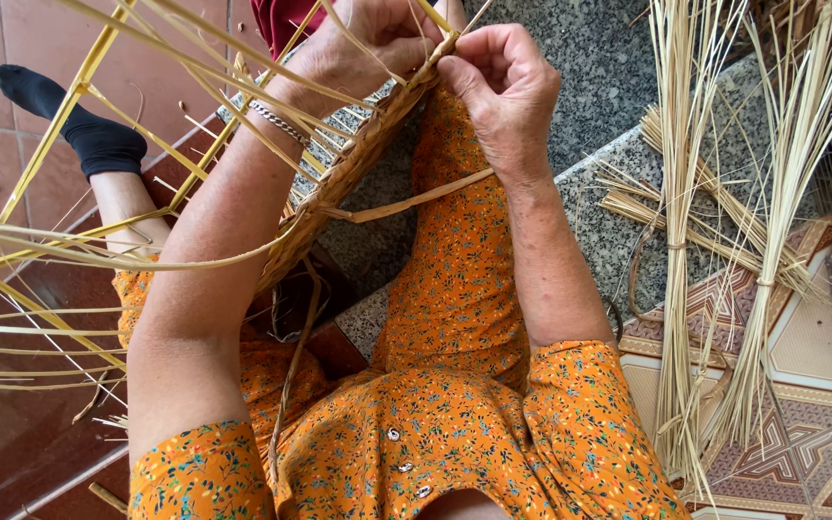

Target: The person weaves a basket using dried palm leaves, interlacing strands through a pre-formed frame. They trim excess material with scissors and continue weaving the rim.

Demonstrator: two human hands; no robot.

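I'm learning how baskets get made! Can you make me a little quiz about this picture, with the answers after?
1. True or false: both hands are touching the woven basket rim.
2. Where do the tied bundles of pale straw lie? A) on the person's lap B) on the floor to the person's right C) inside the basket
3. What does the left hand wear at the wrist?

Key
1. True: the left hand and the right hand both grip the rim at its upper end, among the loose yellow strips.
2. B
3. A silver chain bracelet.
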